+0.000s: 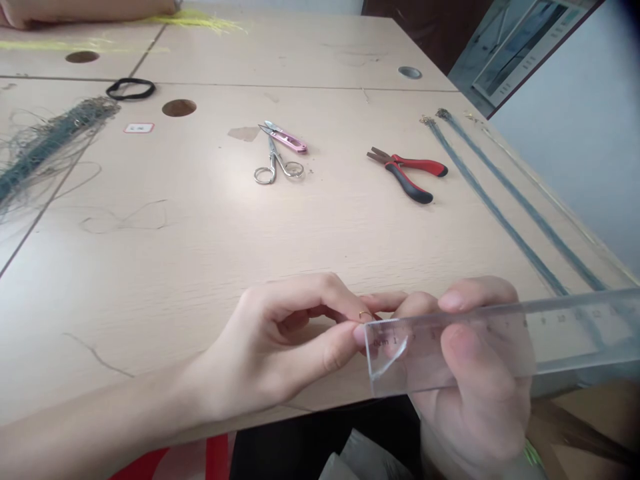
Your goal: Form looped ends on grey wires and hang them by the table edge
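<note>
My left hand (290, 333) is closed in a pinch at the near table edge, its thumb and fingers meeting on a tiny gold ring (365, 313). My right hand (475, 373) is closed around a clear plastic ruler (500, 340), holding it level with its zero end against the left fingertips. The ruler stretches off to the right edge of the view. What hangs from the ring is hidden by my fingers.
On the wooden table (200, 240) lie silver scissors (274, 167), pink thread snips (286, 138), red-handled pliers (407, 172) and two long dark cords (505, 200) at right. A tangle of dark threads (45, 143) and a black hair band (131, 89) sit far left.
</note>
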`<state>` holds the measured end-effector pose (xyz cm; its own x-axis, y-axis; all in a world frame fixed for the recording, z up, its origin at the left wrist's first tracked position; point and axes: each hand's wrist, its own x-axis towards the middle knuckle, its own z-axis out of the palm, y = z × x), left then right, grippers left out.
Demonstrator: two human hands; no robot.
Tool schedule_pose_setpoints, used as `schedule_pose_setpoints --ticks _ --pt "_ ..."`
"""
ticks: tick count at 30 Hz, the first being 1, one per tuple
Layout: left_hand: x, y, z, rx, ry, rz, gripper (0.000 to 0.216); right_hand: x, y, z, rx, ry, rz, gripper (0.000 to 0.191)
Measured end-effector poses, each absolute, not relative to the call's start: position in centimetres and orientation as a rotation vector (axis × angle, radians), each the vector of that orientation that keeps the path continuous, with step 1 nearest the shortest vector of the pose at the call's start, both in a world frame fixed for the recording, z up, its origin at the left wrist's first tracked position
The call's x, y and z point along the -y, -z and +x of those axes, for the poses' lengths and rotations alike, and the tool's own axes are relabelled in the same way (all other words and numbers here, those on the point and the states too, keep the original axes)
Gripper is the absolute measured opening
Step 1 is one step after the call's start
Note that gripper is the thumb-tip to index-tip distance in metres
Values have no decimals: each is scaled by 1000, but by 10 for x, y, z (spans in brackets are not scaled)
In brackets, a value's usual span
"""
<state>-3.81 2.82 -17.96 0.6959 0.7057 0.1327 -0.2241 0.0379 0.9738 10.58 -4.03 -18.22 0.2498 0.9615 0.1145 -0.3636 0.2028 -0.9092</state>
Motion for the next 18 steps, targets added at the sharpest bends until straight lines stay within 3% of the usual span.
schedule_pose_setpoints --ticks 18 --pt "-28 177 -39 -438 -761 1350 10 40 184 112 912 -1120 -861 13"
